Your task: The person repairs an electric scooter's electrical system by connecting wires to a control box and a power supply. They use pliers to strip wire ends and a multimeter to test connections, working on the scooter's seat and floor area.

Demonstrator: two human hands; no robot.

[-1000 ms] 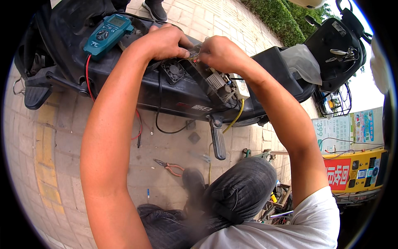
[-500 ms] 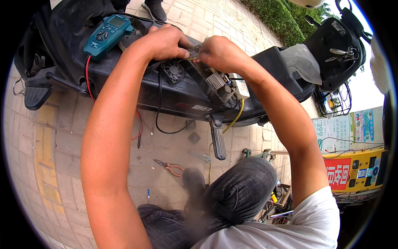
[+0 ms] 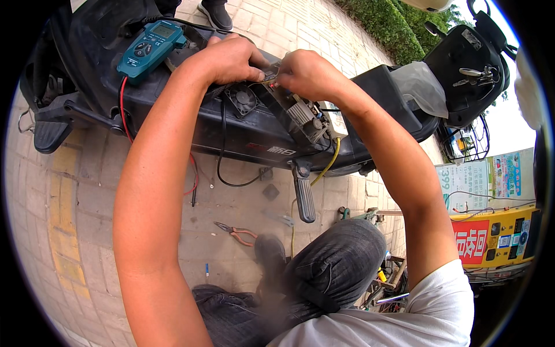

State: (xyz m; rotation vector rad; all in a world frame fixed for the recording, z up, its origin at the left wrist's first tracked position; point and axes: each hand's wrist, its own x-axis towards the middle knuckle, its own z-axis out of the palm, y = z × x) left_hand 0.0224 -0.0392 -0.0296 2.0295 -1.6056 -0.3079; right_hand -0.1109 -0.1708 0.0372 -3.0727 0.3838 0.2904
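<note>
An opened electronic unit with metal heat sinks [image 3: 305, 115] lies across the black footboard of an electric scooter [image 3: 208, 130]. At its far end my left hand [image 3: 236, 60] is closed, thumb and fingers bent over the wires there; what they grip is hidden. My right hand [image 3: 306, 72] pinches at the same end, close to a small red glow, its fingertips' hold too small to make out. A small black cooling fan [image 3: 241, 99] sits below my left hand. Beside the unit is a white power socket [image 3: 337, 124] with a yellow cable [image 3: 330, 162].
A teal multimeter [image 3: 149, 51] with a red lead rests on the scooter at left. Pliers with orange handles [image 3: 236, 232] lie on the paving by my knee. A kickstand-like footrest [image 3: 304, 194] juts toward me. At right stands a yellow cabinet [image 3: 503, 240]. Another person's shoe [image 3: 217, 15] shows at the far side.
</note>
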